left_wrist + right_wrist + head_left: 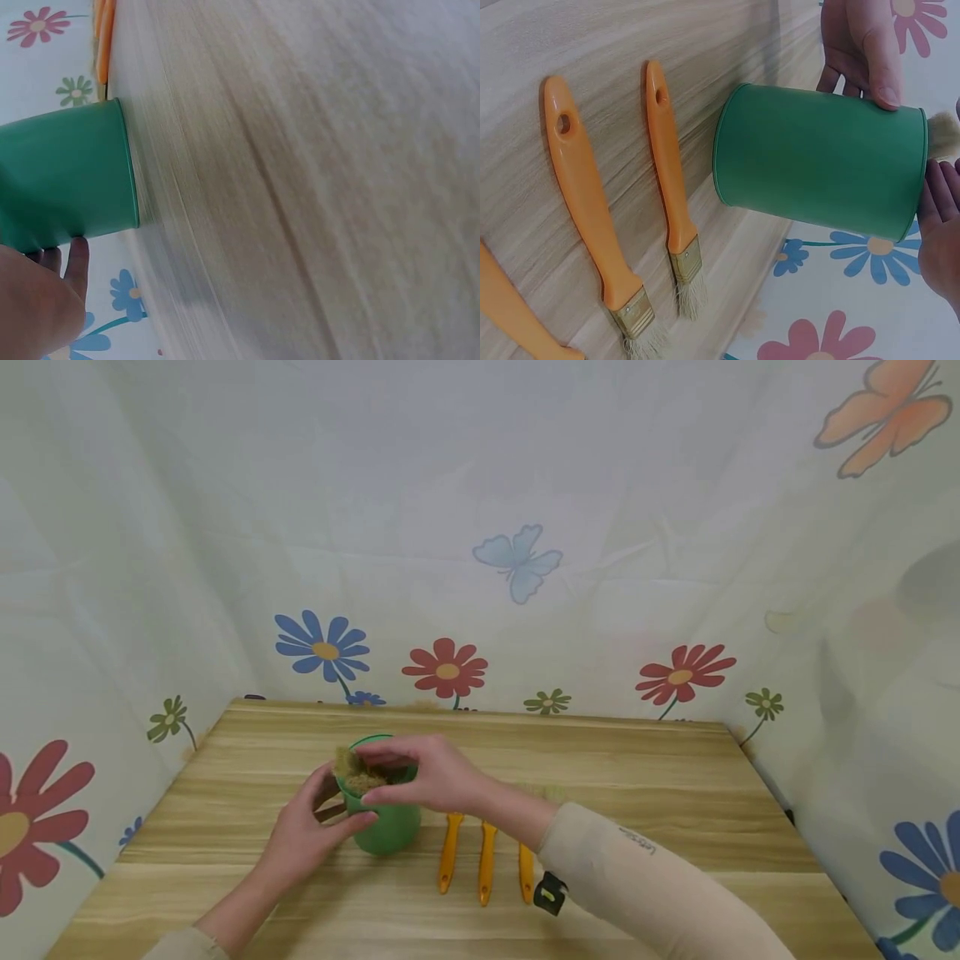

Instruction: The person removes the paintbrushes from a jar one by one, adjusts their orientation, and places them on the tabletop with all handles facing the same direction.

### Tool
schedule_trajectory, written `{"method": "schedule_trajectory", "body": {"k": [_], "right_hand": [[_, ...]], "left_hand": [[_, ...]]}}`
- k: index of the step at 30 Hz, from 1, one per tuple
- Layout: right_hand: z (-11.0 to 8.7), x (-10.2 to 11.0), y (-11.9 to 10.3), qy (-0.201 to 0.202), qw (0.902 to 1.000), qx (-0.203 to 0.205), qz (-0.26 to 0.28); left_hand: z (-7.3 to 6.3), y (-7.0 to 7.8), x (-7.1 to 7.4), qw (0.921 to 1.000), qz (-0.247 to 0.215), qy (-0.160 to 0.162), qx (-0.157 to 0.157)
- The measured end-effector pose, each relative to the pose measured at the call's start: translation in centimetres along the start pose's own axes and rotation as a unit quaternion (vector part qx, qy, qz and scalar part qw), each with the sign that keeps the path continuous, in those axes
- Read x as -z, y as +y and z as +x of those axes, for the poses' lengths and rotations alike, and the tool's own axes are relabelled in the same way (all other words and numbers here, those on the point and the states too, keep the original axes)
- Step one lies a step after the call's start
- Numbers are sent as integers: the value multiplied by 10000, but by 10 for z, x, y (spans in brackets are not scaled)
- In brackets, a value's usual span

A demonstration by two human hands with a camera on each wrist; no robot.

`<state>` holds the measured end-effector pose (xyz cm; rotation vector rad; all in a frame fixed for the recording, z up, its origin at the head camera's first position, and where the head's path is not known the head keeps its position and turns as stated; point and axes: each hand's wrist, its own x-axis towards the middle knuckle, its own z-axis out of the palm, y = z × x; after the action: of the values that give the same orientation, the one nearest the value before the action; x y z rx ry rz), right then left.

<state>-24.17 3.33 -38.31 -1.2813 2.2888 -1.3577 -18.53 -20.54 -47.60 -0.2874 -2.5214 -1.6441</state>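
Set upright on the desk (637,768), the green cylindrical cup (386,829) has the person's left hand (300,827) wrapped about its side, thumb to the front, apparently to keep it steady while the right hand (438,772) is at its mouth. The right thumb and fingers stand around the brush bristles (363,782) poking out of the cup, though I cannot tell whether they pinch them. Near the cup, three orange-handled flat paintbrushes (487,860) lie in a row, handles toward the person, probably for easy reach.
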Motion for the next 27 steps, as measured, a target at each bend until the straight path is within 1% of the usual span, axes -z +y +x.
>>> {"method": "schedule_trajectory", "body": {"k": [5,10,21,27], "right_hand": [[2,-2,0,20,10000,51,-58],[0,-1,1,71,9997,73,-236],[-10,0,4,180,9981,-78,-580],[-12,-4,6,388,9969,128,-675]], "left_hand": [[0,-2,0,10000,-40,-11,23],[1,-4,0,10000,-32,-49,22],[1,-6,0,10000,26,-33,-35],[2,-8,0,9999,120,-32,-5]]}}
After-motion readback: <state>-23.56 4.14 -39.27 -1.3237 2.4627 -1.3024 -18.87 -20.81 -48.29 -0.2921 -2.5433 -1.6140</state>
